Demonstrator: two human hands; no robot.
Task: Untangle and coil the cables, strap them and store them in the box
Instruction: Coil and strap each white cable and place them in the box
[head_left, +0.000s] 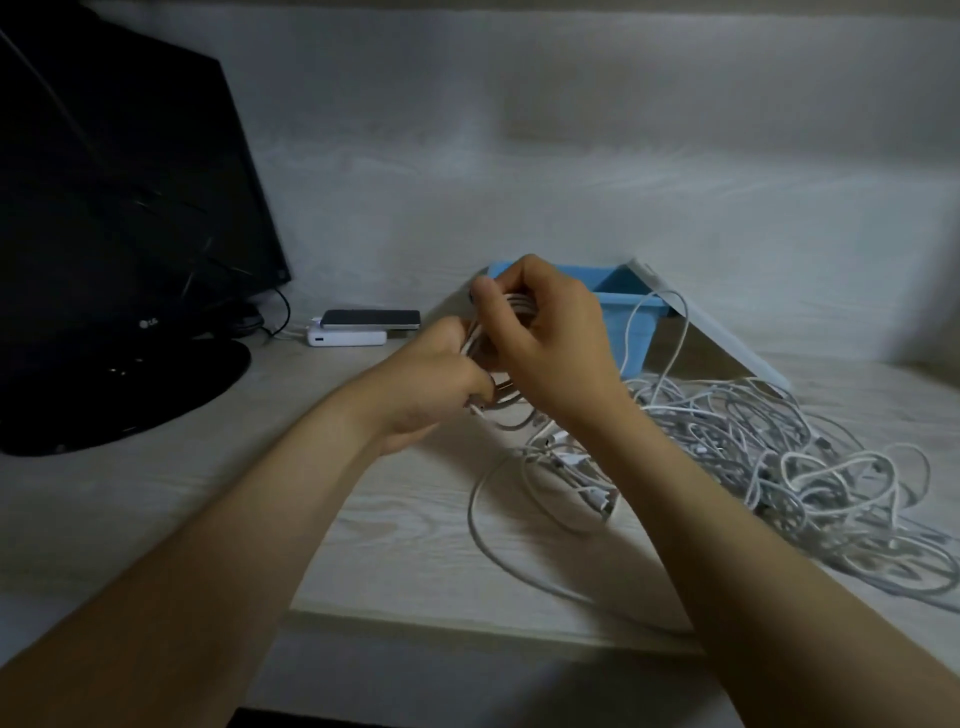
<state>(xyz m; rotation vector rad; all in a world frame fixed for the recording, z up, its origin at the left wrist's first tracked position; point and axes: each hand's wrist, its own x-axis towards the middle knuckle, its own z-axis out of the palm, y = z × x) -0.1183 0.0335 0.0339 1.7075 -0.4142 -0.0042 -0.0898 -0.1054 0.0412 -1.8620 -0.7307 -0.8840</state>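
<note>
White coil (511, 302) held: left hand (436, 374), right hand (550, 332) | desk edge (467, 621) under forearms

- Two hands: the left hand (441, 374) and the right hand (545, 332).
- One coil of white cable (511, 306), held between them.
- One heap of white cables (779, 457) on the worktop (395, 545), too tangled to count the strands.
- One blue box (631, 332).
- One white panel (717, 332) leaning on it.
- One black monitor (119, 182).
- One phone (370, 318), on one white power bank (345, 338).
</note>
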